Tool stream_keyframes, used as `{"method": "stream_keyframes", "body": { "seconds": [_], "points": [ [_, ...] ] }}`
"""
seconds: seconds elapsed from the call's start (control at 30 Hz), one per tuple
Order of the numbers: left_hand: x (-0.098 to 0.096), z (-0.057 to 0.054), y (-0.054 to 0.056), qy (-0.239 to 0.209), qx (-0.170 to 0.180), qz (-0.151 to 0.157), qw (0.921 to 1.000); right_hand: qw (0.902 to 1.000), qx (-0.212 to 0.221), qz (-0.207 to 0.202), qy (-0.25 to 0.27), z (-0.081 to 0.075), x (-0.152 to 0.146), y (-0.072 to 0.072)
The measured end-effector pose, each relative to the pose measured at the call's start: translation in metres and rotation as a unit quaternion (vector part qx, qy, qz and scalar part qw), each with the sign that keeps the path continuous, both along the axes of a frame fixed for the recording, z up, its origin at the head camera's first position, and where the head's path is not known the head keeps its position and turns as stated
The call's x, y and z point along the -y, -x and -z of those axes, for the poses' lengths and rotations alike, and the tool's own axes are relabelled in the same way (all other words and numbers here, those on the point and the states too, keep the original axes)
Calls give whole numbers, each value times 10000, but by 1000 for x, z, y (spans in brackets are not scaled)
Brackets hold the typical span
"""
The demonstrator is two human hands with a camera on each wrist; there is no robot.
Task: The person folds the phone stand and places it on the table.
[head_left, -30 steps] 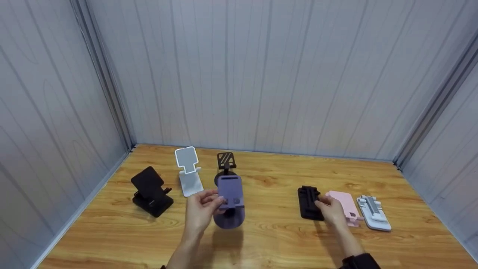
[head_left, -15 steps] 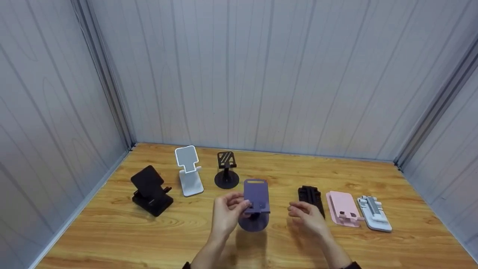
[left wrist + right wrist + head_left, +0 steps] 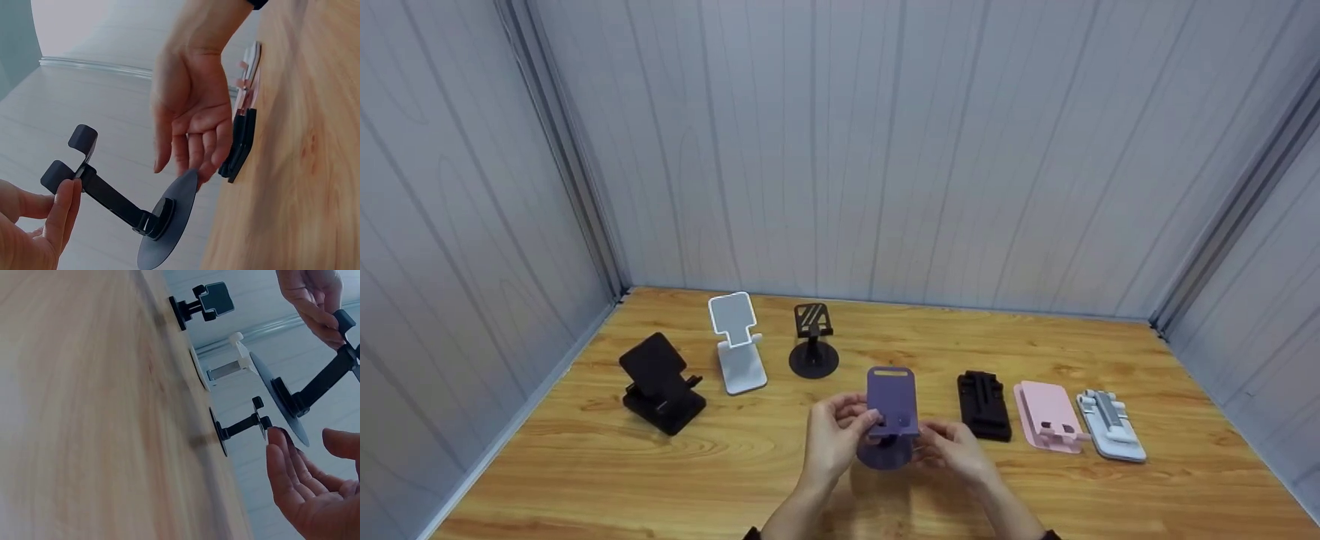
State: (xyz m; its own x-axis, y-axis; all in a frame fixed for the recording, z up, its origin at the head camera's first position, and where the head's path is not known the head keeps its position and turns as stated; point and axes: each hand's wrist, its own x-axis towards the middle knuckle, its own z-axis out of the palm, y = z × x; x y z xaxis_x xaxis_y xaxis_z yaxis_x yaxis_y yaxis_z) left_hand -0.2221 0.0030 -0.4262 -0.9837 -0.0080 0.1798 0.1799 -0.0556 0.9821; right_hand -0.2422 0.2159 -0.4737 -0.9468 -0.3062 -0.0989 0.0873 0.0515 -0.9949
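Observation:
My left hand [image 3: 826, 444] pinches a purple phone stand [image 3: 892, 391] low on its holder plate, by the support hooks. The stand is held up off the table with its arm unfolded, and its round base [image 3: 281, 400] is tilted in the wrist views. My right hand [image 3: 962, 454] is at the right side of that base. Its fingertips touch or nearly touch the disc's edge, fingers slightly bent and thumb apart, as the right wrist view shows.
Unfolded stands are at the left: a black one [image 3: 656, 367], a white one [image 3: 742, 366] and a black round-based one [image 3: 814, 358]. Folded at the right lie a black stand [image 3: 984, 405], a pink one [image 3: 1048, 409] and a white one [image 3: 1112, 427]. Panelled walls [image 3: 855, 150] enclose the wooden table [image 3: 675, 480].
My left hand has carried the purple stand to the right. My right hand has left the folded black stand and moved left to the purple stand's base.

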Motion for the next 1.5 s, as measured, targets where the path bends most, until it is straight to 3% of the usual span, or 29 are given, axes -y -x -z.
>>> {"method": "stream_keyframes", "body": {
  "seconds": [0.4, 0.77, 1.5],
  "points": [
    [-9, 7, -3, 208, -51, 97, 9997, 9989, 103, 429, -151, 1, 5, -1],
    [-13, 13, -6, 291, -285, 265, 9988, 9964, -172, 736, -392, 5, 0, -1],
    [-11, 8, -9, 598, -763, 443, 9943, 9910, -183, 1275, -358, 1, 4, -6]
  ]
}}
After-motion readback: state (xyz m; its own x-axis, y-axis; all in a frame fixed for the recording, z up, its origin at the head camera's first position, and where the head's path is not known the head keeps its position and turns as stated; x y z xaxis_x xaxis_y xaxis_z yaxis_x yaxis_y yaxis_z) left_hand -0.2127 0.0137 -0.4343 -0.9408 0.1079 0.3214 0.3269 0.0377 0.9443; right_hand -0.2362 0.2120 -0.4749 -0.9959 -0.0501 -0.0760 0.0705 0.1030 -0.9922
